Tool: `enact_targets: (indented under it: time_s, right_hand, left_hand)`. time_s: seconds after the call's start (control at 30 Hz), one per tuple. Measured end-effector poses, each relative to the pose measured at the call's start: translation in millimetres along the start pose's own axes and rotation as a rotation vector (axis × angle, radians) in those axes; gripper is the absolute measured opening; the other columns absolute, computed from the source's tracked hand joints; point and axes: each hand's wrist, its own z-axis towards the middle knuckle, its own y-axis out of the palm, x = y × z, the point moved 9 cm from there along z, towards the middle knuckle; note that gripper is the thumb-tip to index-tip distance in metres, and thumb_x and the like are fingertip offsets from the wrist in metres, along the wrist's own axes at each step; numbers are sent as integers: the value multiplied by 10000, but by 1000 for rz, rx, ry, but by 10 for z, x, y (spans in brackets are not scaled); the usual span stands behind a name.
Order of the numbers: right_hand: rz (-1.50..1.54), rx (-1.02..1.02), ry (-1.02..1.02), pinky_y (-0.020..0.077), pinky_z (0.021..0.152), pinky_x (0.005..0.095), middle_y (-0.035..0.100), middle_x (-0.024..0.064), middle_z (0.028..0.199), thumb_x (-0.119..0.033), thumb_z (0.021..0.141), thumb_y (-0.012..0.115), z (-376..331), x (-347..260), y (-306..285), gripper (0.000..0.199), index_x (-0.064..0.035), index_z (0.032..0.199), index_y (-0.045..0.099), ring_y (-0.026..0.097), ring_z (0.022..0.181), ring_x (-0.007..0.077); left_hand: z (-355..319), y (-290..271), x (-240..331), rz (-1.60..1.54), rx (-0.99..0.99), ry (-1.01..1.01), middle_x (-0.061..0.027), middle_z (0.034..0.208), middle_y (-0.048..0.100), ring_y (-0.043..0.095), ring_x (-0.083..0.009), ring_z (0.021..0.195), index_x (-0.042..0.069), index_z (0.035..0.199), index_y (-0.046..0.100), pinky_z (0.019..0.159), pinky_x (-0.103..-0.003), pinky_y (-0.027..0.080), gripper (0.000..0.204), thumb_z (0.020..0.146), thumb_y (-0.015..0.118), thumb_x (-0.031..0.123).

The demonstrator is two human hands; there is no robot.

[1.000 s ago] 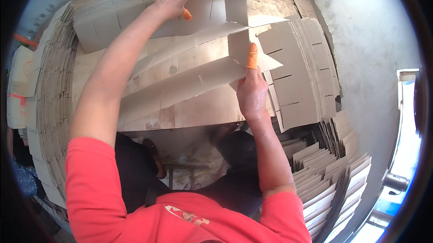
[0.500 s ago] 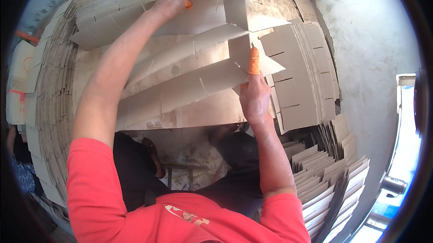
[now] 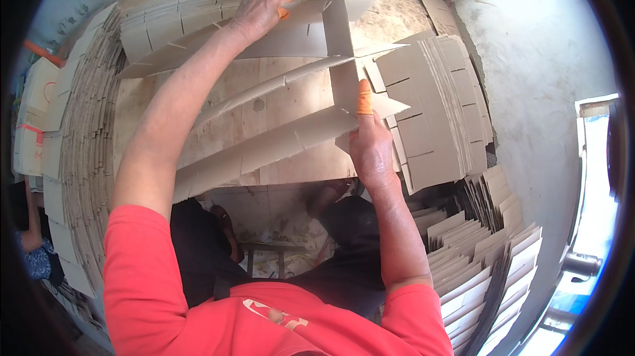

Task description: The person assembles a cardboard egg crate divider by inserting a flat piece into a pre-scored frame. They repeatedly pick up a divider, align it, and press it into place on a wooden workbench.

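Note:
My right hand (image 3: 372,151) is closed on the near end of an upright cardboard cross strip (image 3: 338,22), with an orange cover on its raised thumb. My left hand (image 3: 260,13), also with orange on a fingertip, pinches the upper edge of a long far cardboard strip (image 3: 307,13). That strip meets the cross strip near its far end; how deep it sits in a slot I cannot tell. A middle strip (image 3: 264,91) and a near strip (image 3: 264,143) cross the same piece at an angle, their short ends poking out on its right.
All this stands over a wooden tabletop (image 3: 264,105). Slotted cardboard sheets are stacked on the left (image 3: 86,144), at the back (image 3: 192,15) and on the right (image 3: 430,105). Assembled cardboard dividers (image 3: 483,257) lie low at the right. Far left, part of another person's arm (image 3: 31,224) shows.
The far strip's end now shows to the right of the cross strip. My left hand has come slightly nearer, and the cross strip has shifted a little to the left and tilted.

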Motion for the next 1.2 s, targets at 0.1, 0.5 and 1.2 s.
enact_targets:
  time_s: [0.1,0.5,1.2]
  right_hand:
    - [-17,-61,53,498,623,432,584,214,930,102,773,513,-23,36,13,862,-90,1520,128,609,723,363]
    - [-189,-270,177,496,680,458,592,260,941,105,792,419,-247,-86,-244,735,-21,1485,209,615,766,395]
    - [-856,-23,532,501,760,427,592,113,1085,-274,721,790,-1009,2000,-1261,509,-46,1106,546,578,996,302]
  left_hand:
    - [-57,-26,87,-33,5,39,-226,908,656,629,-395,860,17,981,658,730,-439,493,215,778,687,83]
    - [-387,-101,555,-190,-145,14,-215,784,638,622,-365,750,-9,882,634,679,-407,482,141,764,642,68]
    - [-1537,-930,668,-315,-211,-139,-111,1002,689,635,-194,893,12,1091,659,751,-332,515,540,660,855,272]
